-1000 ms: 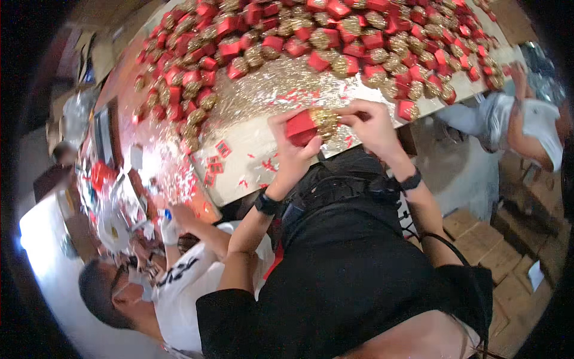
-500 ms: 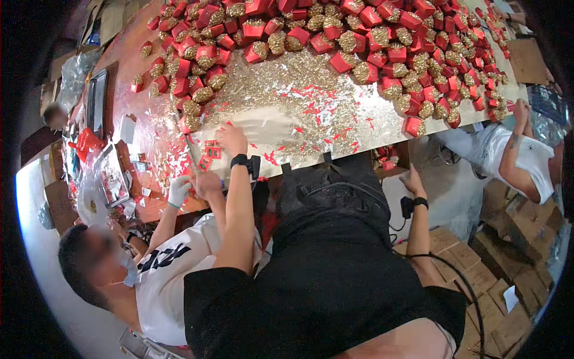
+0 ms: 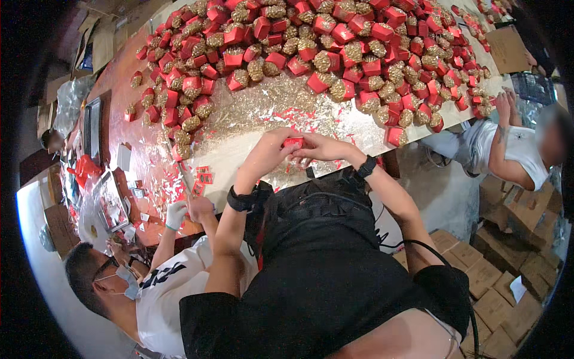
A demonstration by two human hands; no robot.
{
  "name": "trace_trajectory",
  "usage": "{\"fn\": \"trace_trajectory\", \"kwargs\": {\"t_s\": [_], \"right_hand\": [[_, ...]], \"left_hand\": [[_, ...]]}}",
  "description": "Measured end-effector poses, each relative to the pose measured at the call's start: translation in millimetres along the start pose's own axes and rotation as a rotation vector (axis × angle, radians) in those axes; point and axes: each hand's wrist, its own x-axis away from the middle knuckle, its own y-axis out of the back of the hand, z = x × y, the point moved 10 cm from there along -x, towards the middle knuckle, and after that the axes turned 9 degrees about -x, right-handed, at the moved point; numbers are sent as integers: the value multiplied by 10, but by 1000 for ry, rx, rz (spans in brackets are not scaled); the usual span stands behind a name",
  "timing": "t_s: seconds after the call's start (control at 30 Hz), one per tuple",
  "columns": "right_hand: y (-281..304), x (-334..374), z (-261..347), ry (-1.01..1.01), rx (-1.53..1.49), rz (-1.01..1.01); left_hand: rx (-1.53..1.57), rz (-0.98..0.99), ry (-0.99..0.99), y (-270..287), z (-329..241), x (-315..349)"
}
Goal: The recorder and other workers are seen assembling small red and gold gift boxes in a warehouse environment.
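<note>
My left hand (image 3: pixel 267 154) and my right hand (image 3: pixel 327 148) meet above the near edge of the table, in front of my waist. Between their fingers is a small red piece (image 3: pixel 293 142), mostly covered, so its exact kind does not show. The left fingers pinch it from one side while the right fingers close on it from the other. Several small red pieces with dark centres (image 3: pixel 203 177) lie on the table to the left, beside a co-worker's hand. Red pots with gold, bumpy tops (image 3: pixel 323 61) are heaped at the far side.
Gold glitter and red and white scraps (image 3: pixel 287 113) litter the tabletop. A co-worker in a white shirt (image 3: pixel 173 287) sits close on my left, one hand gloved; another person (image 3: pixel 508 143) sits at the right. Cardboard boxes (image 3: pixel 478 275) stand at lower right, and a cable crosses my right arm.
My left hand has come right from beside the small red pieces. My right hand has risen from below the table edge to meet it, and a small red piece is now between them.
</note>
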Motion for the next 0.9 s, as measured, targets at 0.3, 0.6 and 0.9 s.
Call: {"fn": "trace_trajectory", "kwargs": {"t_s": [0.3,0.6,0.9], "right_hand": [[-134,546,100,-188,-671,-86],[496,947,563,276,-745,-592],[790,792,679,459,-896,-622]], "left_hand": [[-268,-277,225,279,1254,-743],[-493,-417,689,503,2451,-1401],[1259,-367,481,-336,1118,-596]]}}
